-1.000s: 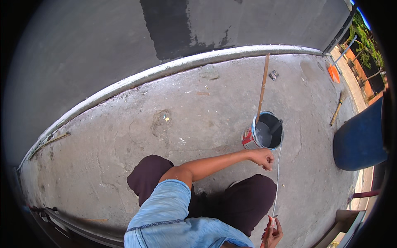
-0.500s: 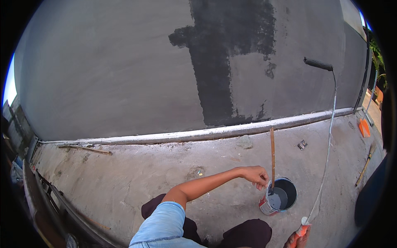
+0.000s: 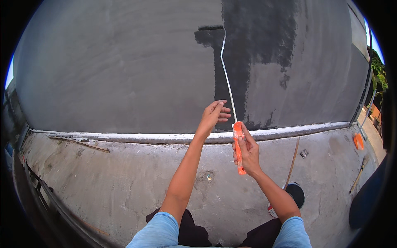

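My right hand (image 3: 247,152) grips the orange handle of a paint roller (image 3: 228,82). Its long thin whitish rod runs up to a dark roller sleeve (image 3: 210,27), which lies across the left edge of a dark painted patch (image 3: 231,66) on the grey wall (image 3: 124,74). Whether the sleeve touches the wall I cannot tell. Just left of the rod, my left hand (image 3: 215,115) is held up with fingers apart and nothing in them. A paint bucket (image 3: 296,194) stands on the ground beyond my right forearm, partly hidden by it, with a wooden stick (image 3: 292,163) leaning out.
A whitish ledge (image 3: 165,137) runs along the wall's foot. Sticks (image 3: 78,142) lie on the concrete floor (image 3: 136,177) at left. To the right are a small crumpled object (image 3: 304,153), an orange dustpan (image 3: 358,141), a brush with a yellowish handle (image 3: 358,177) and a dark blue barrel-like shape (image 3: 366,198).
The roller has swung left and up from the right side to the dark patch. My right hand rose with its handle, and my left hand moved from beside the bucket up near the rod.
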The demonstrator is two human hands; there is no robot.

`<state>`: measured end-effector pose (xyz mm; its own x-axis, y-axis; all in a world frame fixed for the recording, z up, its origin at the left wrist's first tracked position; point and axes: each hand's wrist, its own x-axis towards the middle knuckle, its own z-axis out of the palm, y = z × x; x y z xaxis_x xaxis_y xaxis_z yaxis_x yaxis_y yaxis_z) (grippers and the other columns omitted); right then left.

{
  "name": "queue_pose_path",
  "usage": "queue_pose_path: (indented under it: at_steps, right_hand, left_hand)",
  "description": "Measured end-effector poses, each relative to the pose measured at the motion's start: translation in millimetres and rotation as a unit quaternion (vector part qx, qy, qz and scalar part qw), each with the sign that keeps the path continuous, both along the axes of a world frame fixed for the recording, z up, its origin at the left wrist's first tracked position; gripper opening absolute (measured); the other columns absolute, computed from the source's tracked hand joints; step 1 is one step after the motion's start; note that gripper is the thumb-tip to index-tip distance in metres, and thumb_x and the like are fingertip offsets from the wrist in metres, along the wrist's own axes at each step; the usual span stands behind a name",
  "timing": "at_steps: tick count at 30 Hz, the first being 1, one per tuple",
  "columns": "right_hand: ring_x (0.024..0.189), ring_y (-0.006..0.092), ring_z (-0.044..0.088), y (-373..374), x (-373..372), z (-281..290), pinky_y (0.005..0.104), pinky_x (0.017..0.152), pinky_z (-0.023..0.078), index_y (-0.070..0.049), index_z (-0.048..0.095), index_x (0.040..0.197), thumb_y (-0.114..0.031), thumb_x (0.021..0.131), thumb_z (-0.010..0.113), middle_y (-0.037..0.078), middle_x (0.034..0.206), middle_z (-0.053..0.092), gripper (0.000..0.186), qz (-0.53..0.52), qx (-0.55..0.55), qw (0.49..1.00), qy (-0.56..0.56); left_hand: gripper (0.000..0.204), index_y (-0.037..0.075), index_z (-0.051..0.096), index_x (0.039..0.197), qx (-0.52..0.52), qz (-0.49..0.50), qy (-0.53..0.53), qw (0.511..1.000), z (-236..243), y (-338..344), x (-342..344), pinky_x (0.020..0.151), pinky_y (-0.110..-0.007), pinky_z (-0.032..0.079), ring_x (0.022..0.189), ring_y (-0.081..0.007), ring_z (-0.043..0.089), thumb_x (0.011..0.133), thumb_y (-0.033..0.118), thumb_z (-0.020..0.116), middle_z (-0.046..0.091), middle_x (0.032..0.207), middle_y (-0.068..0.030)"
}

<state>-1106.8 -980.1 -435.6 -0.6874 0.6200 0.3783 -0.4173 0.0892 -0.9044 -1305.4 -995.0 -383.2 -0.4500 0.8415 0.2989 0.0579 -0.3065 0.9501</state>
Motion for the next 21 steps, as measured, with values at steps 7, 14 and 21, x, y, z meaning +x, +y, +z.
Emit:
queue_pose_path:
  at_steps: [7, 14, 21]
  right_hand:
    - [0.046, 0.0064, 0.046, -21.4, -92.3, -71.3, 0.0222, 0.040, 0.038, -0.009, 0.026, 0.149, -0.015, 0.102, 0.053, 0.002, 0.069, 0.051, 0.054, -0.077, 0.000, 0.997, -0.017]
    - [0.045, 0.0071, 0.044, -105.0, -84.8, -186.0, 0.0234, 0.042, 0.038, -0.004, 0.032, 0.149, -0.012, 0.102, 0.053, 0.001, 0.066, 0.052, 0.053, -0.131, -0.113, 0.977, -0.122]
    - [0.043, 0.0087, 0.047, -108.6, -73.3, -258.3, 0.0254, 0.040, 0.041, -0.003, 0.024, 0.155, -0.018, 0.102, 0.055, 0.002, 0.066, 0.053, 0.062, -0.120, -0.211, 0.946, -0.217]
  left_hand:
    - [0.053, 0.003, 0.050, 0.139, 0.009, 0.031, 0.035, 0.999, -46.5, -13.1, -97.0, 0.089, -0.035, 0.055, 0.106, -0.0222, 0.066, 0.100, 0.038, 0.057, 0.065, 0.118, -0.0158]
    - [0.052, 0.001, 0.055, 0.132, -0.133, -0.061, -0.101, 0.984, -168.1, 6.8, -146.3, 0.086, -0.034, 0.057, 0.100, -0.0233, 0.068, 0.099, 0.041, 0.057, 0.067, 0.112, -0.0147]
    - [0.044, 0.001, 0.053, 0.133, -0.239, -0.113, -0.180, 0.948, -312.6, 37.0, -139.3, 0.084, -0.039, 0.059, 0.100, -0.0247, 0.068, 0.096, 0.024, 0.061, 0.066, 0.113, -0.0145]
